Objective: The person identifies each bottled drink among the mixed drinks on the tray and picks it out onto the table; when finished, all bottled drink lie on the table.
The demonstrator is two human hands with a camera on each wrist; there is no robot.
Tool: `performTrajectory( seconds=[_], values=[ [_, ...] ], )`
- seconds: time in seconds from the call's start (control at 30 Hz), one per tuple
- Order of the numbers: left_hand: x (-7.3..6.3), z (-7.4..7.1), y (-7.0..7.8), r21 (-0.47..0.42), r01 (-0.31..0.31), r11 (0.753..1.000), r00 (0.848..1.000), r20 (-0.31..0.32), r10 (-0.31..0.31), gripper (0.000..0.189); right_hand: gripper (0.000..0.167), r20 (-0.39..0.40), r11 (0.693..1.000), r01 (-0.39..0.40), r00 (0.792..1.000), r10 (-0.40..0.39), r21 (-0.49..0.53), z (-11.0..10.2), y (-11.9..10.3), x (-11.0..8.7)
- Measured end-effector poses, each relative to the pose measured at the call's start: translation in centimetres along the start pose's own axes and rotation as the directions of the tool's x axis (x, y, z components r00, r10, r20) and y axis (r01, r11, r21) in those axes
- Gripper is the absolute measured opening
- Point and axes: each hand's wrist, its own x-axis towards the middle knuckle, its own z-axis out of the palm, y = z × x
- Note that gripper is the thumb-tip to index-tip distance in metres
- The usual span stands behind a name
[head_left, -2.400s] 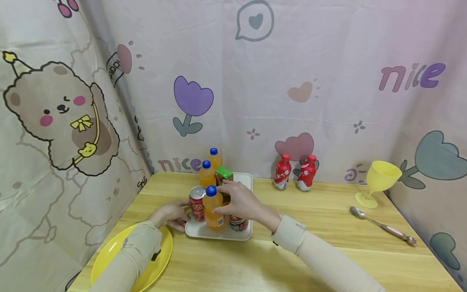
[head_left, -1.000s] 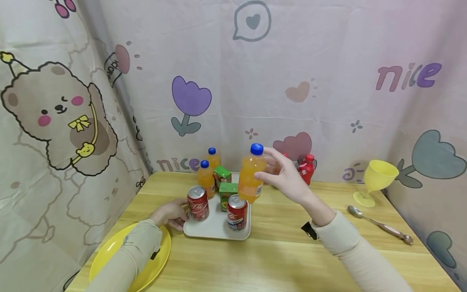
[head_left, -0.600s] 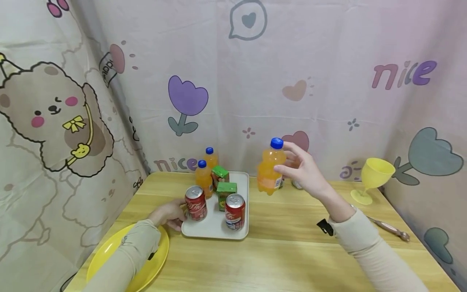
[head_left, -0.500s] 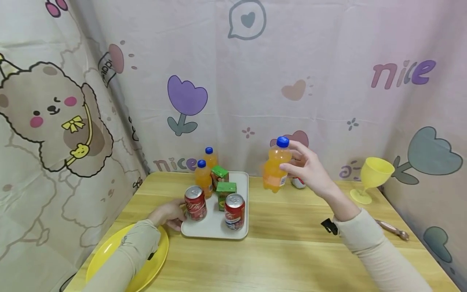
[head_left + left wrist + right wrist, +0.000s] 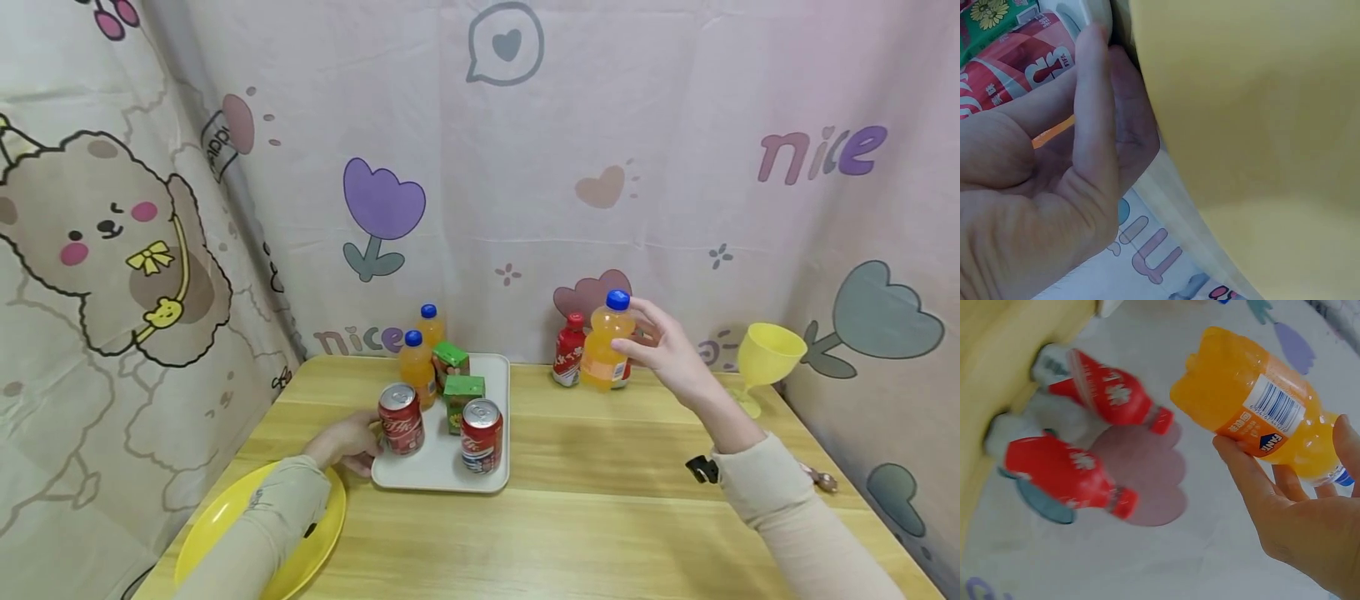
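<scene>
An orange soda bottle with a blue cap is held by my right hand, thumb and fingers round it. The bottle is off the table, in front of two small red bottles. In the right wrist view its Fanta label shows, and both red bottles stand apart from it. My left hand grips the left edge of a white tray, beside a red soda can. The left wrist view shows the thumb against the tray's rim. Some left fingers are hidden.
On the tray stand another red can, two green-topped juice boxes and two more orange bottles. A yellow plate lies under the left forearm. At right are a yellow goblet and a spoon, partly hidden by the right arm.
My right hand has lifted the orange bottle from the tray and carried it right, to in front of the red bottles. The left hand stays at the tray's edge.
</scene>
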Motion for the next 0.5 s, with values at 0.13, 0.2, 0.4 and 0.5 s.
performTrajectory(
  seconds=[0.13, 0.2, 0.4, 0.5],
  values=[
    [0.1, 0.1, 0.0, 0.009, 0.005, 1.000, 1.000, -0.006, -0.005, 0.078, 0.065, 0.001, 0.999, -0.036, 0.999, 0.036, 0.014, -0.7, 1.9, -0.3],
    [0.1, 0.1, 0.0, 0.008, 0.007, 1.000, 1.000, -0.010, -0.007, 0.079, 0.066, -0.002, 0.998, -0.062, 0.998, 0.062, 0.005, -1.0, 2.8, -0.4],
    [0.4, 0.1, -0.2, 0.012, 0.000, 1.000, 1.000, -0.010, 0.000, 0.078, 0.066, -0.023, 0.993, -0.120, 0.992, 0.120, -0.008, -2.0, 5.8, -0.7],
    [0.4, 0.0, -0.2, 0.008, 0.002, 1.000, 1.000, -0.011, -0.002, 0.078, 0.066, -0.042, 0.989, -0.147, 0.988, 0.146, 0.000, -2.3, 6.9, -0.8]
  ],
)
